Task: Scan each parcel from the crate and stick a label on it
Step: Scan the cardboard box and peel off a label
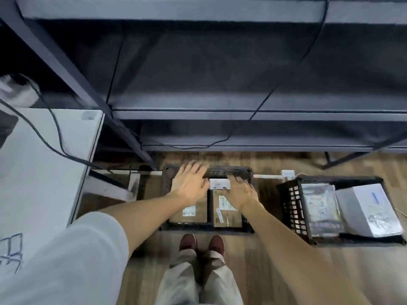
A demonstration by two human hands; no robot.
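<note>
A black plastic crate [164, 183] stands on the wooden floor just in front of my feet, holding brown cardboard parcels. One parcel [189, 213] lies at the left, another [226, 216] at the right, both bearing white labels. My left hand [190, 183] hovers over the crate's far left part with its fingers spread and straight. My right hand [241, 190] reaches down at the far right part, its fingers on a small parcel with a white label [219, 183]. Whether those fingers grip it is unclear.
A second black crate [290, 208] at the right holds silver bags [319, 208] and a white box [370, 208]. Dark metal shelving [242, 115] rises behind, with cables hanging across it. A grey table [44, 161] stands at the left.
</note>
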